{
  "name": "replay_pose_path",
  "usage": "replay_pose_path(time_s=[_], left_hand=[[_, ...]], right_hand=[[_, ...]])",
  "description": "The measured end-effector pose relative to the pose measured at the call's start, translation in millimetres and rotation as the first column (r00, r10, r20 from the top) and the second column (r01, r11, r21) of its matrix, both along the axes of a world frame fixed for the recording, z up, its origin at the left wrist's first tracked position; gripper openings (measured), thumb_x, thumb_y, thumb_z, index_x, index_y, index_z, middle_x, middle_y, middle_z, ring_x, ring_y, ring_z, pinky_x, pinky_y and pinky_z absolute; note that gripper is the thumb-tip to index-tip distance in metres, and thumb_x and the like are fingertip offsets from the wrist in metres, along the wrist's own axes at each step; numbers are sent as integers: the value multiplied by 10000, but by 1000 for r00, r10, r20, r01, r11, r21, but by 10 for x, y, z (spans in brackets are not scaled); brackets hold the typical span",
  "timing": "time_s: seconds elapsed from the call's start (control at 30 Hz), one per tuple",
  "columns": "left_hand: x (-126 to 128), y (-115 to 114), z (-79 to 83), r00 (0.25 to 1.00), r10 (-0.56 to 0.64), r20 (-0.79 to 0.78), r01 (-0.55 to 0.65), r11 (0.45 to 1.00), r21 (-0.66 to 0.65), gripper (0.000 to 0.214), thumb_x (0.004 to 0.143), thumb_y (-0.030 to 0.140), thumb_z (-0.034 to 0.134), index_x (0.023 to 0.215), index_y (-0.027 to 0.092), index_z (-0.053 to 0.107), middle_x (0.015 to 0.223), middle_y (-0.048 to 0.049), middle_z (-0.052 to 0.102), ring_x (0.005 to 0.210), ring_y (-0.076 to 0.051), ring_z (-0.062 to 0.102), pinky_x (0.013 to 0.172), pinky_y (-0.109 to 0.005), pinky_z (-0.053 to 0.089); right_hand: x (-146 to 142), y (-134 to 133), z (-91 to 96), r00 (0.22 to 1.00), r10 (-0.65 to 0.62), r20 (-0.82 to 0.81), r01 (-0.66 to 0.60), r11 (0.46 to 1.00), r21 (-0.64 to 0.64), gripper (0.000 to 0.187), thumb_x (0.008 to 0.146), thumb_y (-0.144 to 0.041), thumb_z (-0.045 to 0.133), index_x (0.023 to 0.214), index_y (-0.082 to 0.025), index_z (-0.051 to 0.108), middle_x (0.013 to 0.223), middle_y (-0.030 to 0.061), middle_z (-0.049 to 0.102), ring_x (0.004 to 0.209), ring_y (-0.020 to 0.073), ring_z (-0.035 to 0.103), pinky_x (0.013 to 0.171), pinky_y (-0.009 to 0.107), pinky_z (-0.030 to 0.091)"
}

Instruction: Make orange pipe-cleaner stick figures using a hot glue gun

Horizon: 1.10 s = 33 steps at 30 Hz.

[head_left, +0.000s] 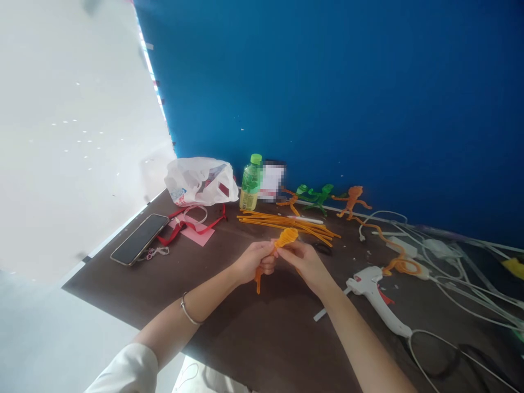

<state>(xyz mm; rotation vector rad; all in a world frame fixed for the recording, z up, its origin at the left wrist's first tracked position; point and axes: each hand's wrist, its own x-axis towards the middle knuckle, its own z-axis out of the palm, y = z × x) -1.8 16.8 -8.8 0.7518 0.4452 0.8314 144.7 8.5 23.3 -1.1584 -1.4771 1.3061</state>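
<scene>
My left hand (256,261) and my right hand (305,263) both grip a twisted orange pipe cleaner piece (285,237) above the dark brown table (135,289). Its coiled, rounded end points up and away, and a straight stem (257,281) hangs below my left hand. My fingers hide its middle. A loose bundle of orange pipe cleaners (286,225) lies just beyond my hands, with a white marker (305,219) on top. A silver bangle (190,308) circles my left wrist.
Beyond the bundle stand an orange pipe cleaner figure (352,201), a green one (319,197), and a green-capped bottle (250,183). A white glue gun (374,295) and tangled cables (458,278) lie right. A phone (139,239), red strap (192,224), and white plastic bag (200,181) lie left.
</scene>
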Motion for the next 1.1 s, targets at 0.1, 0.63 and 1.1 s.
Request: replay_pose_path(time_s=[0.1, 0.63, 1.1], left_hand=[[1, -4, 2, 1000, -24, -2, 24, 1000, -16, 331, 768, 436, 571, 668, 143, 453, 451, 105, 192, 386, -22, 149, 403, -171, 146], [-26, -1, 3, 997, -72, -32, 71, 997, -43, 381, 742, 444, 594, 590, 151, 405, 449, 108, 141, 387, -22, 128, 402, -178, 117], [-25, -34, -4, 983, -168, 68, 174, 979, -106, 416, 783, 473, 531, 584, 167, 334, 454, 105, 113, 370, -28, 87, 366, -172, 95]], right_hand=[[7, 3, 25, 999, -9, 42, 9, 1000, -2, 238, 673, -390, 678, 780, -178, 663, 831, 46, 678, 829, 214, 598, 795, 347, 440], [26, 9, 45, 994, -53, 97, 54, 998, -14, 217, 641, -370, 702, 699, -170, 641, 738, 27, 656, 725, 194, 588, 720, 326, 445], [-75, -37, -36, 941, -50, -335, -24, 977, -212, 197, 553, -290, 788, 621, -167, 649, 625, -14, 585, 561, 96, 480, 540, 241, 366]])
